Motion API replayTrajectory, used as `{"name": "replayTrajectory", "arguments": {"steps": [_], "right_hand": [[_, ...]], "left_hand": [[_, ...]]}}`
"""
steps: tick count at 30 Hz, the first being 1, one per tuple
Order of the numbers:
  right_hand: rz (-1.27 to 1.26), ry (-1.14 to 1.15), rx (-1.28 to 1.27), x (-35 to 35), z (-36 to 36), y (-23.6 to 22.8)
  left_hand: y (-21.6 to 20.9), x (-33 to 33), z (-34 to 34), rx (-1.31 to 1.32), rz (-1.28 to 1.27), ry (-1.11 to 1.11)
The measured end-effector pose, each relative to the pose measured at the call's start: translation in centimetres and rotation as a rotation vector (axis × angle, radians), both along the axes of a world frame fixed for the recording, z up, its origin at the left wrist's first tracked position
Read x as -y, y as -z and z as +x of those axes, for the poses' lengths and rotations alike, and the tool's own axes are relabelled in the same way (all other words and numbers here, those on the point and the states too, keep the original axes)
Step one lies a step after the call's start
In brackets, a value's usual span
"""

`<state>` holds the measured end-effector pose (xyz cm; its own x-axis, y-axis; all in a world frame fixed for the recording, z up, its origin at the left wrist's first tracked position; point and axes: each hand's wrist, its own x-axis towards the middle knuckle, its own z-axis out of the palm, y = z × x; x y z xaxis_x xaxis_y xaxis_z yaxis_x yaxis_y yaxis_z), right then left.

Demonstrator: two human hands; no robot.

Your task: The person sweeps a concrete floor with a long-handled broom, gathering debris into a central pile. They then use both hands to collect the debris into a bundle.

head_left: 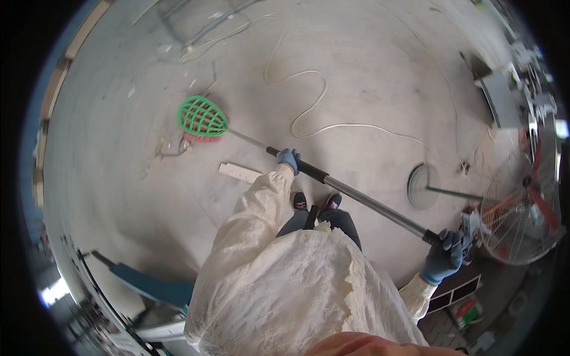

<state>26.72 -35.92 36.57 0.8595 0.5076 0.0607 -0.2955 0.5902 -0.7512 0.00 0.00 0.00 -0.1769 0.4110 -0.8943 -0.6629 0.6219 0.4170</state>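
Fingers of the left hand (pixel 289 160) and right hand (pixel 443 256) grip a long broom (pixel 377 206) slanting from lower right to upper left, where its green head (pixel 203 115) sits; a small white board (pixel 239 172) lies left of centre.

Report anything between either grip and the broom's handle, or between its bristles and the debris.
Just gloves: left grip and right grip both close around the handle. Nothing visible stands between the red bristles and the debris at their left.
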Motion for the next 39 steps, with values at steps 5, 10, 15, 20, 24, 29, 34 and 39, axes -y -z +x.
{"name": "replayTrajectory", "arguments": {"steps": [5,10,15,20,24,29,34,39], "right_hand": [[0.150,0.047,0.061,-6.1,-1.6,2.3],[0.133,0.223,0.110,-10.4,-6.8,0.8],[0.203,0.348,0.189,-15.9,-9.4,-2.8],[0.238,0.405,0.217,-15.8,-5.3,-5.3],[0.200,0.420,0.283,-14.8,-0.3,-6.8],[0.208,0.489,0.299,-14.5,9.7,-6.5],[0.179,0.687,0.330,-18.6,15.6,-4.5],[0.096,0.927,0.349,-23.8,21.0,-5.1]], "left_hand": [[-2.0,-8.6,1.6,-0.030,-0.004,0.153],[-2.7,-14.6,-0.1,0.072,-0.016,0.293],[-5.0,-20.4,1.6,0.072,-0.014,0.423],[-6.4,-21.4,10.9,0.111,-0.101,0.500],[-6.5,-20.4,20.1,0.048,-0.065,0.701],[-4.5,-18.9,37.3,-0.010,-0.056,0.803],[-1.7,-20.1,50.9,0.086,-0.059,0.976],[-2.4,-21.4,65.0,0.077,-0.090,1.176]]}}
